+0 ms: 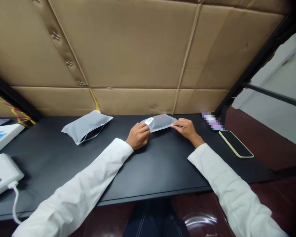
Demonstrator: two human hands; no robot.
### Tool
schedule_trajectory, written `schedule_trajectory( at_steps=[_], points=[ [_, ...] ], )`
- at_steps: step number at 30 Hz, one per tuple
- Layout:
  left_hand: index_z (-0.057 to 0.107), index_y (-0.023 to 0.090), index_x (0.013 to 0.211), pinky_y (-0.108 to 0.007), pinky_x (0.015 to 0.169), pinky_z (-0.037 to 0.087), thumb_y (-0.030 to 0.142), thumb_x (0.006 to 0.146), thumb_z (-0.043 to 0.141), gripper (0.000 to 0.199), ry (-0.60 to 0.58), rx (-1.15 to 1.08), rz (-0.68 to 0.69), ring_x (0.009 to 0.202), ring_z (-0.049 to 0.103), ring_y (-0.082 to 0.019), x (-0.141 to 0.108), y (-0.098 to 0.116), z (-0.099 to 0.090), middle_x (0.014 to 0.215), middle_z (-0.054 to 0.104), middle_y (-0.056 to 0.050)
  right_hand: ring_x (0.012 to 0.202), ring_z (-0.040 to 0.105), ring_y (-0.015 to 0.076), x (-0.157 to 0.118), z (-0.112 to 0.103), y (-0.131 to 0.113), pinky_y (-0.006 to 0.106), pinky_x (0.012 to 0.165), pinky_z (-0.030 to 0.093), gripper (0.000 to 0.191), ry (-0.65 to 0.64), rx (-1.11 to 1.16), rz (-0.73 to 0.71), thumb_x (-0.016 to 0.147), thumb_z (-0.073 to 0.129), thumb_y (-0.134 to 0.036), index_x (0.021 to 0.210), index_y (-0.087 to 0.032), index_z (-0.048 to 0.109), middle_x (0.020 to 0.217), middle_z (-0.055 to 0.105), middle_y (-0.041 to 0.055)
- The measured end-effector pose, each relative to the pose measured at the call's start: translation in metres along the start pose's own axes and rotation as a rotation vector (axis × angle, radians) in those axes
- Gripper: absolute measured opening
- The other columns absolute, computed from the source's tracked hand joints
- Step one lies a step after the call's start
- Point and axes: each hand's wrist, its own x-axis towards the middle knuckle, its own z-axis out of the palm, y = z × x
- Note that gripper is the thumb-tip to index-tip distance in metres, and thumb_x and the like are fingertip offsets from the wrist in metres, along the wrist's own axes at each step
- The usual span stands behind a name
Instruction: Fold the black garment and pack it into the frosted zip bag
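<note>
A frosted translucent pouch [161,122] with a small white label lies near the back of the black table, between my hands. My left hand [138,135] is closed on its left end, next to the label. The fingertips of my right hand [185,127] pinch the pouch's right corner. Farther left rests another frosted pouch [85,126], its opening gaping toward the front; neither hand touches it. What the held pouch contains cannot be made out.
Brown cardboard [138,46] walls the back of the black table [153,171]. At right lie a phone [236,144] in a pale green case and a blurred item [213,121]. A white device [3,174] with a cable and a white box [2,136] stand at left.
</note>
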Motion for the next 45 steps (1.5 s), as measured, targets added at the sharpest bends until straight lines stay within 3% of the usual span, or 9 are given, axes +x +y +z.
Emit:
schedule_trajectory(
  at_steps=[9, 16, 27, 34, 37, 45],
  points=[
    [0.057, 0.019, 0.072, -0.035, 0.067, 0.039, 0.013, 0.089, 0.053, 0.018, 0.050, -0.050, -0.101, 0.080, 0.057, -0.019, -0.002, -0.006, 0.001, 0.076, 0.065, -0.004, 0.058, 0.054, 0.0151, -0.002, -0.005, 0.014, 0.029, 0.057, 0.041, 0.024, 0.011, -0.025, 0.055, 0.089, 0.066, -0.041, 0.078, -0.022, 0.078, 0.063, 0.061, 0.0022],
    [0.061, 0.019, 0.072, -0.034, 0.067, 0.040, 0.016, 0.090, 0.059, 0.018, 0.203, -0.165, -0.267, 0.074, 0.057, -0.016, 0.002, -0.007, 0.002, 0.076, 0.066, -0.002, 0.055, 0.049, 0.0138, 0.000, -0.008, 0.017, 0.029, 0.054, 0.036, 0.029, 0.042, -0.049, 0.047, 0.089, 0.065, -0.042, 0.074, -0.020, 0.077, 0.057, 0.054, 0.0006],
    [0.063, 0.019, 0.073, -0.032, 0.068, 0.046, 0.020, 0.090, 0.059, 0.017, 0.194, -0.170, -0.304, 0.074, 0.059, -0.016, -0.005, -0.020, 0.000, 0.076, 0.065, -0.003, 0.054, 0.050, 0.0134, -0.010, -0.014, 0.030, 0.028, 0.054, 0.037, 0.028, 0.049, -0.024, 0.144, 0.088, 0.066, -0.045, 0.079, -0.021, 0.078, 0.058, 0.055, 0.0002],
    [0.060, 0.018, 0.085, -0.025, 0.066, 0.051, 0.022, 0.090, 0.057, 0.007, 0.030, -0.282, -0.271, 0.073, 0.062, -0.012, -0.016, -0.020, -0.002, 0.098, 0.066, -0.006, 0.053, 0.050, 0.0124, -0.007, -0.006, 0.005, 0.028, 0.053, 0.041, 0.027, 0.134, 0.091, 0.261, 0.083, 0.070, -0.044, 0.076, -0.019, 0.075, 0.062, 0.058, 0.0005],
    [0.060, 0.019, 0.092, -0.024, 0.066, 0.052, 0.031, 0.088, 0.063, 0.013, -0.043, -0.236, -0.230, 0.075, 0.065, -0.013, -0.016, -0.018, -0.004, 0.107, 0.066, -0.008, 0.056, 0.053, 0.0125, -0.002, -0.004, -0.010, 0.027, 0.053, 0.044, 0.025, 0.156, 0.172, 0.283, 0.082, 0.073, -0.043, 0.077, -0.019, 0.074, 0.070, 0.064, 0.0025],
    [0.055, 0.019, 0.079, -0.024, 0.060, 0.048, 0.021, 0.091, 0.057, 0.012, 0.075, 0.027, -0.195, 0.070, 0.066, -0.013, -0.014, -0.014, 0.002, 0.088, 0.069, -0.004, 0.059, 0.056, 0.0133, 0.002, 0.000, -0.036, 0.027, 0.055, 0.048, 0.018, 0.023, 0.223, 0.115, 0.085, 0.071, -0.033, 0.074, -0.020, 0.072, 0.068, 0.063, 0.0022]
  ],
)
